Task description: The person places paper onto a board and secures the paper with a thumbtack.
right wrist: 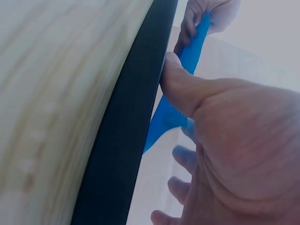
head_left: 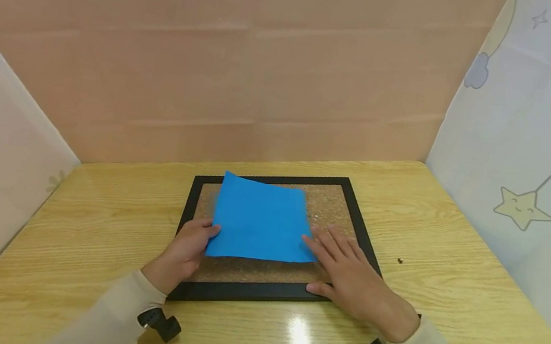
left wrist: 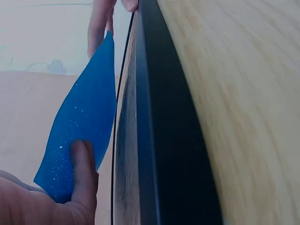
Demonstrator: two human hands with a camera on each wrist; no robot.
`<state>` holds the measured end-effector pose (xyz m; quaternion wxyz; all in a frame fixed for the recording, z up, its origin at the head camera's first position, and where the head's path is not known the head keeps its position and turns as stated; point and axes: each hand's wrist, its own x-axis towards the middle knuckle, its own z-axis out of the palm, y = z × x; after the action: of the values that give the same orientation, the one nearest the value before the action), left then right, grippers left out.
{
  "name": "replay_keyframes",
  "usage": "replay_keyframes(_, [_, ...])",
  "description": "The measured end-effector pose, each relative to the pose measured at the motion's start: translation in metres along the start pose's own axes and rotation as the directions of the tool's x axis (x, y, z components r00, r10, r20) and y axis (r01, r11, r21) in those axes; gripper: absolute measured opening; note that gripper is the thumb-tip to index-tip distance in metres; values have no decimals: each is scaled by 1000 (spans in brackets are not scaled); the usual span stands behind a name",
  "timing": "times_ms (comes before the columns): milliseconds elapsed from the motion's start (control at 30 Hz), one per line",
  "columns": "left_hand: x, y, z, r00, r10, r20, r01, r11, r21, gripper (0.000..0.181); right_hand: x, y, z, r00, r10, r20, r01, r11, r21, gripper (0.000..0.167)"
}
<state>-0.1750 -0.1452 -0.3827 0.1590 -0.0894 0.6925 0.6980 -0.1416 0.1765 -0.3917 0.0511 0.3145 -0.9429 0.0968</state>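
Observation:
A blue sheet [head_left: 261, 218], which looks like paper, is held slightly raised over a cork board [head_left: 259, 273] with a black frame [head_left: 251, 291]. My left hand [head_left: 187, 248] pinches the sheet's left edge between thumb and fingers. In the left wrist view the sheet [left wrist: 84, 112] bends, and small pale specks dot its face. My right hand [head_left: 353, 277] is spread at the sheet's right edge, its index finger touching or just over that edge. The right thumb [right wrist: 180, 86] rests against the frame's near edge. The sheet hides much of the cork.
Small shiny bits [head_left: 315, 217] lie on the cork beside the sheet, too small to identify. A tiny dark object [head_left: 400, 260] is on the wooden table [head_left: 107, 211], right of the board. Cloth backdrops [head_left: 216, 66] stand behind and at both sides.

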Motion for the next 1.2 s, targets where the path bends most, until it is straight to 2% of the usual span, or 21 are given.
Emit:
replay_keyframes(167, [7,-2,11,1000,-13,-4,13,1000,9,48,-1,0,0,999,-32,38,31,999,20,75])
replay_keyframes(267, [10,-3,12,1000,-24,1,24,1000,9,48,-2,1,0,997,-53,57,51,998,27,68])
replay_keyframes(433, [12,-5,10,998,-58,14,58,998,9,49,-2,0,0,993,-64,96,58,996,66,59])
replay_keyframes(567, [14,-9,8,996,-88,19,88,996,-12,51,-2,-1,-1,988,-44,145,28,993,111,56])
replay_keyframes(733, [14,-15,5,996,-79,35,80,996,-29,51,-3,0,-1,985,-26,172,1,989,146,55])
replay_keyframes(900, [5,-17,-7,998,-61,-17,61,997,37,47,-2,1,1,983,-21,181,-8,987,158,55])
replay_keyframes(1000, [-4,-11,-17,998,-30,-56,35,996,88,45,-1,1,1,983,-21,183,-8,988,154,54])
replay_keyframes(1100, [-13,-1,-23,993,38,-108,-21,988,154,44,-1,1,0,983,-21,181,-6,989,147,54])
replay_keyframes(1167, [-18,4,-25,985,125,-120,-95,968,232,41,-1,1,-1,983,-17,183,-9,989,144,54])
replay_keyframes(1200, [-20,5,-25,976,190,-105,-150,940,305,38,-1,0,-2,983,-15,185,-13,989,146,54])
